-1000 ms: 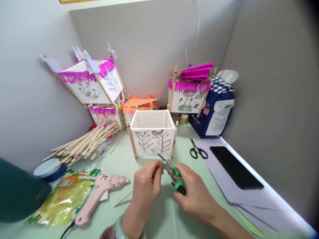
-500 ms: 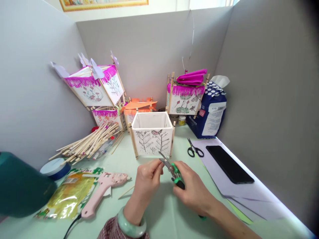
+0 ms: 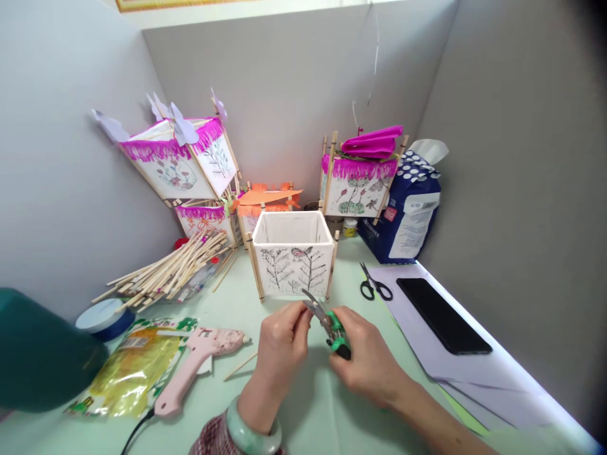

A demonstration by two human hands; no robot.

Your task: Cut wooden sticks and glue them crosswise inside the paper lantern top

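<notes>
My right hand point(image 3: 370, 357) is closed around the green and black handles of a pair of pruning shears point(image 3: 327, 323). Their metal blades stand apart and point up and left, close to the fingertips of my left hand point(image 3: 283, 338). That hand is pinched; a thin stick point(image 3: 241, 366) shows beside its wrist, but whether the fingers hold it is hidden. Just beyond both hands stands a white box-shaped lantern point(image 3: 294, 268) with drawn trees and birds on its front and wooden sticks at its corners.
A pink glue gun point(image 3: 202, 360), a yellow packet point(image 3: 135, 373) and a pile of sticks point(image 3: 165, 272) lie left. Right are black scissors point(image 3: 376, 287) and a phone point(image 3: 443, 315) on lilac paper. Decorated lanterns point(image 3: 363, 189) and a blue tissue pack point(image 3: 403, 215) stand behind.
The camera view has shifted slightly. Both hands and the shears keep nearly the same pose, with the blades still at my left fingertips.
</notes>
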